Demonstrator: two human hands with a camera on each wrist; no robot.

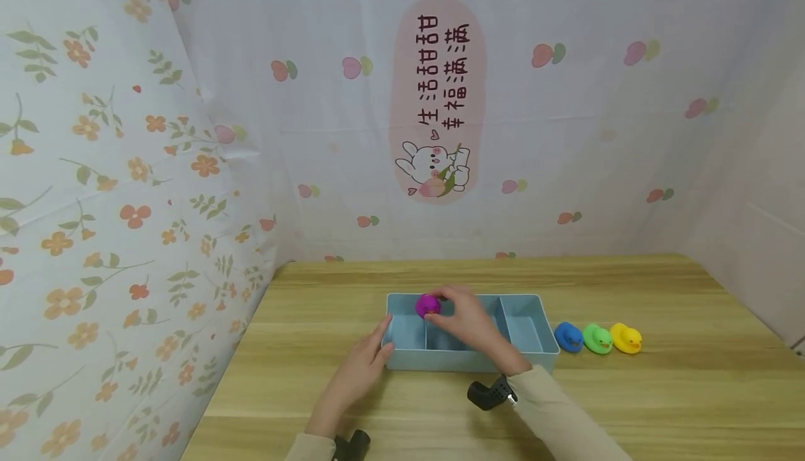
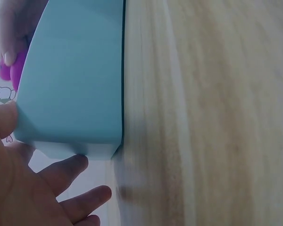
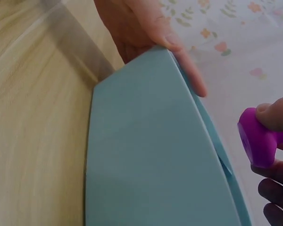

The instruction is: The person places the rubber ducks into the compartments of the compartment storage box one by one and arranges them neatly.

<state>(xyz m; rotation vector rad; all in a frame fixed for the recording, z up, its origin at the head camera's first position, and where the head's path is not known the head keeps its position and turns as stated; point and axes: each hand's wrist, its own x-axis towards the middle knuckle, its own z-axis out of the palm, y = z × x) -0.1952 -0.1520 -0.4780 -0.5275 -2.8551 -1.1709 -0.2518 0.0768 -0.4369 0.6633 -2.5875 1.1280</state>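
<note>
My right hand (image 1: 467,319) pinches a purple rubber duck (image 1: 428,306) between thumb and fingers, over the left part of a light blue divided box (image 1: 472,361). In the right wrist view the duck (image 3: 257,140) is above the rim, its flat base showing. My left hand (image 1: 365,361) is at the left end of the box, fingers fairly straight. Its thumb rests at the near corner of the rim, and a finger touches the end wall (image 2: 68,148); the other fingers are spread beside it.
Right of the box, a blue duck (image 1: 569,337), a green duck (image 1: 598,339) and a yellow duck (image 1: 626,338) stand in a row on the wooden table (image 1: 679,391). Upright dividers (image 1: 505,319) split the box into compartments. A printed cloth (image 1: 585,133) hangs behind the table.
</note>
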